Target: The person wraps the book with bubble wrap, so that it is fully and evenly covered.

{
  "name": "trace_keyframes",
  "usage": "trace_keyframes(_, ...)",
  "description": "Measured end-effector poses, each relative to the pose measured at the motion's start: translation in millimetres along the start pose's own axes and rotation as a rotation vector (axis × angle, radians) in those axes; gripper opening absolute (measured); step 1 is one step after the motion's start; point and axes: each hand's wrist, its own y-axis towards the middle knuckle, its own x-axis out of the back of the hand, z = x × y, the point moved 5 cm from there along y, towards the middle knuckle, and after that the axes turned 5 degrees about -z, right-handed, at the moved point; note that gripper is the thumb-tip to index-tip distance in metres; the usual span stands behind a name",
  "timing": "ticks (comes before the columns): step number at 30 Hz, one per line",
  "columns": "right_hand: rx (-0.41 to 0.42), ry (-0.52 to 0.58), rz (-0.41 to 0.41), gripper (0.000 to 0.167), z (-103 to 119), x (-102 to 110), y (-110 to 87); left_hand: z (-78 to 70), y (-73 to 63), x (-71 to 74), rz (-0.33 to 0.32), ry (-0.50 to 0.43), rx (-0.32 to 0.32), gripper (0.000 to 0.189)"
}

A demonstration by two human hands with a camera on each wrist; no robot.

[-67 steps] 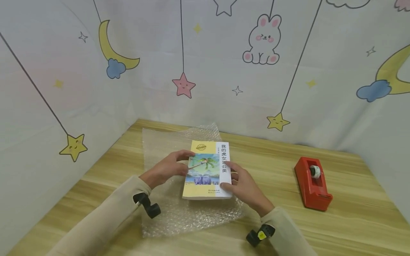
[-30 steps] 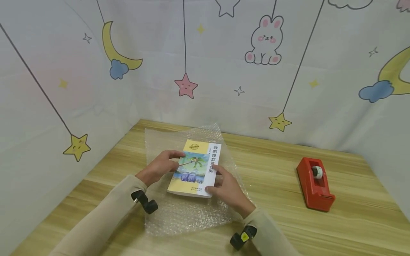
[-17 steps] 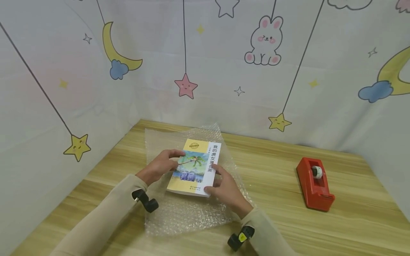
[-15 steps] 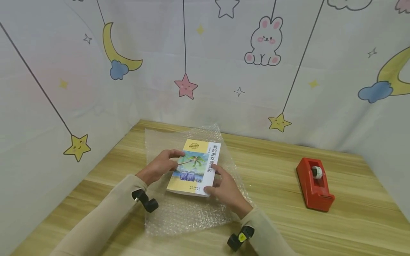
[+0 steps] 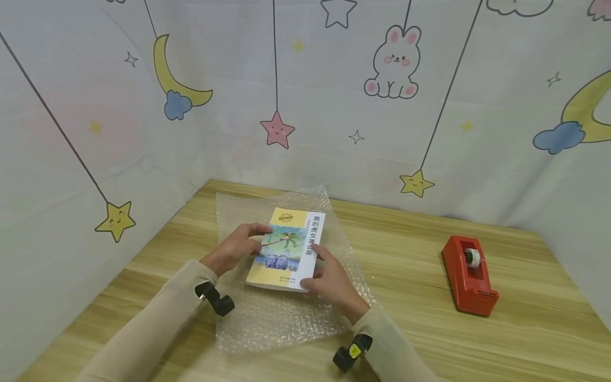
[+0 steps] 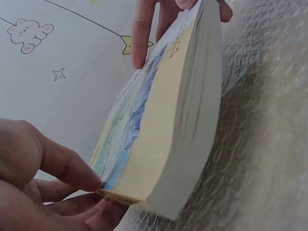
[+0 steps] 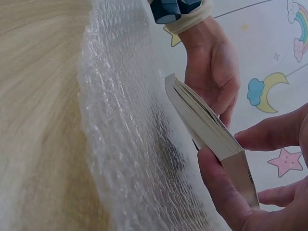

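Book [image 5: 285, 249] above bubble wrap [image 5: 281, 323], left hand [image 5: 236, 248] and right hand [image 5: 335, 282] pinching opposite sides; caution: uneven release may drop book askew, slackened pinch may splay pages [image 6: 196, 115], sideways contact may drag bubble wrap

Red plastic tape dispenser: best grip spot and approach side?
Grip the red plastic tape dispenser across its long side walls, probably from above: the body is long, narrow, upright on the wood-grain table, with nothing touching either side. The right hand is nearer but holds the yellow-and-white paperback book. I'd avoid the white tape roll up top.
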Motion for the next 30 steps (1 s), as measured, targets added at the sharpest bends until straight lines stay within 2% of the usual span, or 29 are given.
trace_keyframes(8, -0.020, -0.086, -0.056, 0.091, -4, -3, 6.0, 2.7, 0.5, 1.5, -0.003, 0.024, 0.013, 0.057)
trace_keyframes(14, -0.013, -0.135, -0.086, 0.084, -4, -4, 8.0, 5.6, 5.1, 2.1, -0.006, 0.013, 0.003, 0.056)
trace_keyframes(30, -0.019, -0.176, -0.163, 0.075, 4, -6, 14.1, 6.9, 16.6, 5.2, -0.028, 0.079, 0.014, 0.053)
